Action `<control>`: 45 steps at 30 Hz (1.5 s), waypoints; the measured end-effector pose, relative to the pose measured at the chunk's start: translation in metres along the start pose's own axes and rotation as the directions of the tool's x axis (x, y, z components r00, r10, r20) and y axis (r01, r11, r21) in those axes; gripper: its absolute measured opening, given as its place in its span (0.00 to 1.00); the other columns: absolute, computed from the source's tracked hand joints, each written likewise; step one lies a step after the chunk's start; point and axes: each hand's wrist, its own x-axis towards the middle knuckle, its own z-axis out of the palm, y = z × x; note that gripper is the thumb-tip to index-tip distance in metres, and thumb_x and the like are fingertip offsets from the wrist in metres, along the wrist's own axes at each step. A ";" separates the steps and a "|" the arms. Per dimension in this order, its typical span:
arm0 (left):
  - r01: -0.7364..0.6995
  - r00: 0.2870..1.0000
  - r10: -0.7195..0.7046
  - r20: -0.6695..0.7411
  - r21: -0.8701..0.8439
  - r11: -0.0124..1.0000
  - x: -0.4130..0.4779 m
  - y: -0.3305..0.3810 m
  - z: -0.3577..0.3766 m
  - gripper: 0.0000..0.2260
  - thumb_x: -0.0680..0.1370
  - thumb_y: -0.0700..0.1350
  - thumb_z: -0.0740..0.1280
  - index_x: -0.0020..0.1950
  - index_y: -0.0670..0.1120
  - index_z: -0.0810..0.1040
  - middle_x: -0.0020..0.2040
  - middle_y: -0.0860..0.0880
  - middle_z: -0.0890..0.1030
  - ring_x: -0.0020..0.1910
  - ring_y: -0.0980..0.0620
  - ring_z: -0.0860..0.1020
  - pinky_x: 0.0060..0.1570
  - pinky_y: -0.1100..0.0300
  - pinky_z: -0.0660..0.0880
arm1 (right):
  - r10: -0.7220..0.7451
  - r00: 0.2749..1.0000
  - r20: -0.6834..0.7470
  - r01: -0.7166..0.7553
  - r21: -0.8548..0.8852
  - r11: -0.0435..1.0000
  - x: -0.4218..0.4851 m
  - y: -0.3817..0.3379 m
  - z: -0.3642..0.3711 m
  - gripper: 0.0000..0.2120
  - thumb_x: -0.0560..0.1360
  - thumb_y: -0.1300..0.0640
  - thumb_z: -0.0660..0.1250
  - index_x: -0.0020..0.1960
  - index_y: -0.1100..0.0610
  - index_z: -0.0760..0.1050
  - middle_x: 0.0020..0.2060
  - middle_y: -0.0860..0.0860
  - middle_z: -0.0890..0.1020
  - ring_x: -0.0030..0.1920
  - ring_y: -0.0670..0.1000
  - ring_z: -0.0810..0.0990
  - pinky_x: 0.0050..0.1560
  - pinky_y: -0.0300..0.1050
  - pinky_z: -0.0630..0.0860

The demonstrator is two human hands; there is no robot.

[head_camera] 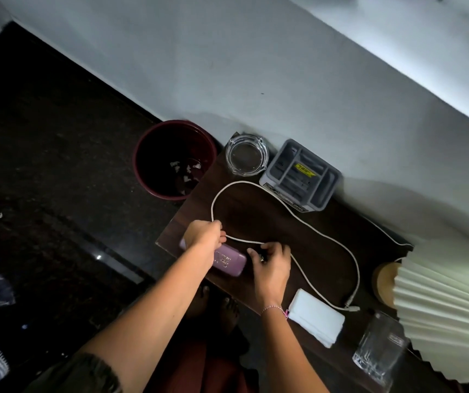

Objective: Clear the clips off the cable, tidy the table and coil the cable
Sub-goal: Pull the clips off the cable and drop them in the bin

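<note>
White cable (212,208) looped over the dark wooden bench (256,217), left hand (206,236) pinching it near the bench's end, right hand (271,259) curled round it just beside, purple case (229,260) beneath the left wrist

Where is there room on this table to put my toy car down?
Best spot: the bare table inside the cable loop, below the ashtray. A narrower patch lies between the cable and the wall, right of the grey organizer. It is crowded near the lamp, glass and napkins.
</note>
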 end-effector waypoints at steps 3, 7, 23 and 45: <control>-0.002 1.000 0.002 -0.012 -0.017 1.000 -0.004 0.002 0.000 0.12 0.78 0.40 0.60 0.54 0.34 0.77 0.37 0.44 0.80 0.27 0.53 0.77 0.35 0.62 0.76 | 0.015 0.999 0.035 -0.015 0.006 1.000 -0.001 0.005 0.000 0.09 0.68 0.63 0.73 0.47 0.60 0.76 0.48 0.56 0.75 0.47 0.56 0.78 0.51 0.50 0.76; -0.016 0.999 0.013 -0.040 -0.055 0.998 -0.006 0.003 0.001 0.11 0.78 0.39 0.60 0.52 0.33 0.78 0.37 0.43 0.80 0.30 0.51 0.77 0.49 0.56 0.78 | 0.009 1.000 0.018 -0.009 -0.008 1.000 0.001 0.010 -0.001 0.08 0.68 0.70 0.70 0.43 0.59 0.77 0.44 0.53 0.78 0.44 0.52 0.78 0.46 0.37 0.70; -0.037 0.997 0.066 0.049 -0.458 0.888 -0.026 0.084 -0.052 0.07 0.75 0.33 0.66 0.51 0.30 0.76 0.55 0.32 0.79 0.53 0.38 0.80 0.44 0.55 0.77 | -0.026 0.999 0.026 0.009 0.497 0.868 0.027 -0.159 0.026 0.15 0.65 0.67 0.74 0.31 0.51 0.72 0.32 0.48 0.83 0.34 0.38 0.82 0.40 0.26 0.75; -0.148 0.983 0.049 -0.177 -0.600 0.786 0.047 0.153 -0.115 0.15 0.72 0.28 0.67 0.58 0.34 0.77 0.48 0.36 0.81 0.43 0.45 0.81 0.47 0.56 0.79 | -0.184 0.964 0.193 0.050 0.547 0.836 0.060 -0.213 0.091 0.15 0.74 0.71 0.60 0.54 0.57 0.76 0.51 0.51 0.82 0.55 0.48 0.80 0.62 0.51 0.76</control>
